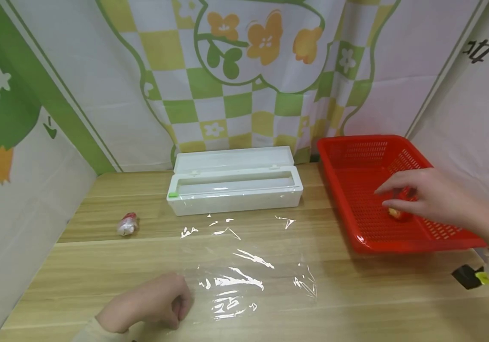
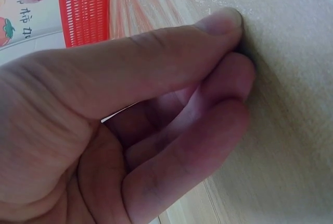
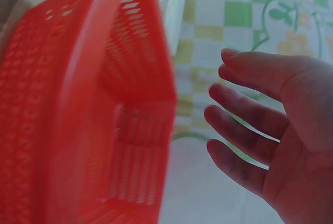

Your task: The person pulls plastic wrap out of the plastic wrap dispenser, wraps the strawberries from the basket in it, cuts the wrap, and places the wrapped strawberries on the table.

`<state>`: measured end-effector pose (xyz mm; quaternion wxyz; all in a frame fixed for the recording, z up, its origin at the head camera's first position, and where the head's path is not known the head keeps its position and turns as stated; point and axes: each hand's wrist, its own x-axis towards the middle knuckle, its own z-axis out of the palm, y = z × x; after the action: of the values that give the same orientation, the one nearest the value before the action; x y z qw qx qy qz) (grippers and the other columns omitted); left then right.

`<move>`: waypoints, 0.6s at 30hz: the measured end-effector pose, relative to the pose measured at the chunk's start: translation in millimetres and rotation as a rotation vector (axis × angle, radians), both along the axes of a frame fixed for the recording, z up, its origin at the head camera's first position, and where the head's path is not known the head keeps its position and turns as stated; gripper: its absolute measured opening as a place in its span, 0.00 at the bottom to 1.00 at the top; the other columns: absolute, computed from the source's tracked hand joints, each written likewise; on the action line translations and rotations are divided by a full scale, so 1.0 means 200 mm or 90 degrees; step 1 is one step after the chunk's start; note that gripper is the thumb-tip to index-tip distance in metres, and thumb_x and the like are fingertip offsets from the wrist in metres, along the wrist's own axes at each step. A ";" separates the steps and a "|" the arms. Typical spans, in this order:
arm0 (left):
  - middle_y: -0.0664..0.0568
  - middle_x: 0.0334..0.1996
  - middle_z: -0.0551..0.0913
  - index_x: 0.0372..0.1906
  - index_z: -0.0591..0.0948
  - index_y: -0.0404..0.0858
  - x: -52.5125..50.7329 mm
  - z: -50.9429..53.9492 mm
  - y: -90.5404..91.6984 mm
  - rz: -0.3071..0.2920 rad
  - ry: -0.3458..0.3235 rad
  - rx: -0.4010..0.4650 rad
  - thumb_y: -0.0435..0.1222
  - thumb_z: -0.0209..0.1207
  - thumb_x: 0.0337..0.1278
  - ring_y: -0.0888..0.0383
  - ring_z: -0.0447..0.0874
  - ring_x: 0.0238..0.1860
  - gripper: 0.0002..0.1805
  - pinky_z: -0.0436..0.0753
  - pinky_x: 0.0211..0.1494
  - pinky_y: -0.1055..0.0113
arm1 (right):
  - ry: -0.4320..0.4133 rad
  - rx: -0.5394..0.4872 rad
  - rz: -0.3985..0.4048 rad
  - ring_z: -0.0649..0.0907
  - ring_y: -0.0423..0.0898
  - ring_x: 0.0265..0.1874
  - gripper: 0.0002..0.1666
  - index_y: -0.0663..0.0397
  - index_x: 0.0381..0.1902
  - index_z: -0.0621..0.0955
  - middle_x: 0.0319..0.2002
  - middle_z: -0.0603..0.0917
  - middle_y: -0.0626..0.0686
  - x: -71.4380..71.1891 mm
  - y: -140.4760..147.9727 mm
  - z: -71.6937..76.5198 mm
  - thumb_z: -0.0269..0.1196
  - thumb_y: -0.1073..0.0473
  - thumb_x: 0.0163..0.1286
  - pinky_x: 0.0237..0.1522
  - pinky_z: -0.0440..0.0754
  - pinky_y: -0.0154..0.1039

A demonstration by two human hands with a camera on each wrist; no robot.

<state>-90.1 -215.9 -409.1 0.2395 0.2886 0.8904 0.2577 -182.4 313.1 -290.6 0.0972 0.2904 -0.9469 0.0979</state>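
The thumb and fingers of the right hand (image 1: 434, 199) are spread well apart, loosely bent, with nothing between them. Through the gap, a small red and orange object (image 1: 395, 213) shows below, lying inside the shallow red plastic basket with slotted walls (image 1: 368, 204). The work here looks like a pick: best to lower the fingertips from above until they straddle the object, pinch lightly, then lift straight up, clear of the rim.

The left hand (image 1: 154, 301) has its fingers curled in, the thumb tip close to the forefinger, so the gap is narrow; I cannot tell whether any film lies between them. Just beside it, a sheet of clear, shiny, wrinkled plastic film (image 1: 244, 280) lies on the pale wood-grained table (image 1: 86, 275). That hand should do best kept quiet and low, as a tug could gather or crease the film.

Beyond the film stands a long white plastic box (image 1: 235, 205), its lid raised and a pale roll (image 1: 235, 186) within; a pull on the film might drag it. Well to the left lies a small red and whitish shiny bundle (image 1: 128, 224), best kept out of the forearm's way.
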 end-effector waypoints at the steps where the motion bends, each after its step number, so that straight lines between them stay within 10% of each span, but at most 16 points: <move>1: 0.66 0.11 0.72 0.14 0.78 0.42 0.00 0.00 0.00 0.001 0.000 -0.001 0.19 0.65 0.22 0.74 0.67 0.15 0.15 0.72 0.17 0.76 | -0.006 0.002 -0.011 0.78 0.32 0.30 0.20 0.37 0.43 0.87 0.41 0.87 0.41 -0.01 0.02 -0.01 0.77 0.59 0.51 0.29 0.79 0.29; 18: 0.66 0.11 0.72 0.13 0.78 0.42 0.00 0.01 0.00 -0.002 0.003 -0.006 0.19 0.65 0.23 0.74 0.66 0.14 0.15 0.71 0.16 0.77 | -0.125 0.006 -0.107 0.83 0.53 0.49 0.22 0.50 0.51 0.85 0.50 0.86 0.55 -0.14 0.24 -0.24 0.73 0.51 0.58 0.47 0.83 0.50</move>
<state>-90.0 -215.1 -407.2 0.2396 0.2897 0.8917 0.2523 -209.7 360.3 -339.0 0.0106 0.1997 -0.9732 0.1131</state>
